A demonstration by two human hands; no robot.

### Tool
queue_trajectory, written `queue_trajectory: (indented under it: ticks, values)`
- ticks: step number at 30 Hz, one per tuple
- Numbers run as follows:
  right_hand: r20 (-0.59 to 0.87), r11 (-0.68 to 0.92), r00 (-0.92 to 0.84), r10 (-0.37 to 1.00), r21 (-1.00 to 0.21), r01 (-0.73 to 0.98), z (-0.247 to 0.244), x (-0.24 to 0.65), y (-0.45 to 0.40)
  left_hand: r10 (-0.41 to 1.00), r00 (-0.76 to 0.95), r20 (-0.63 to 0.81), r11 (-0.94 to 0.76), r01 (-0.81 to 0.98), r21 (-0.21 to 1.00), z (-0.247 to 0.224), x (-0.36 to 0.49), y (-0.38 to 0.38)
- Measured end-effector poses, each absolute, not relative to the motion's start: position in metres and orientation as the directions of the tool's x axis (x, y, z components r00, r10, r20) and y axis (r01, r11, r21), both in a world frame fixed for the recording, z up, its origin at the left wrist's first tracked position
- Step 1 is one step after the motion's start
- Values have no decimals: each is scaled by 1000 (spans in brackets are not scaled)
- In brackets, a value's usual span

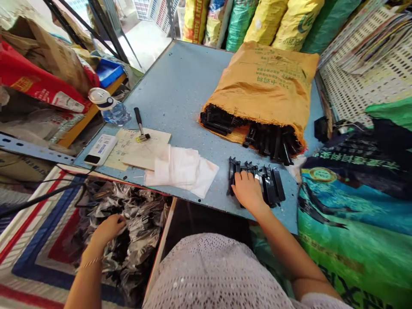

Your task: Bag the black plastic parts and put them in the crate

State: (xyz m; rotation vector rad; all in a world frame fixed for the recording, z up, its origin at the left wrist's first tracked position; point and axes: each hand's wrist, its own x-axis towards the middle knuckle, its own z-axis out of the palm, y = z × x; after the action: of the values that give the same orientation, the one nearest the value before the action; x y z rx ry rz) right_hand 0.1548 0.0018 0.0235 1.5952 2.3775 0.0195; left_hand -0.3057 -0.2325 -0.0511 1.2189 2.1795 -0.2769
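My right hand [249, 189] lies over a row of black plastic parts [270, 184] near the front edge of the table. Its fingers are bent round one of the long, narrow parts, and the palm hides much of it. My left hand [107, 229] is low on the left, above a crate full of crumpled, dark-looking clear plastic bags [138, 236]. The fingers there curl inward, and what they hold, if anything, is hidden. More black parts stick out of the mouth of an orange woven sack [264, 86] lying on the table.
On the blue-grey table [183, 77] lie a stack of thin white bags [183, 169], cardboard sheets [154, 148], a small hammer [140, 124] and a white device [101, 149]. A water bottle [111, 107] stands at the left edge. Full sacks [354, 214] crowd the right side.
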Motion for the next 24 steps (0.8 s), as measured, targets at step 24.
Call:
queue_trajectory:
  ticks: [24]
  values:
    - [-41, 575, -628, 777, -361, 735, 18, 176, 57, 992, 83, 90, -118, 850, 514, -15, -110, -57]
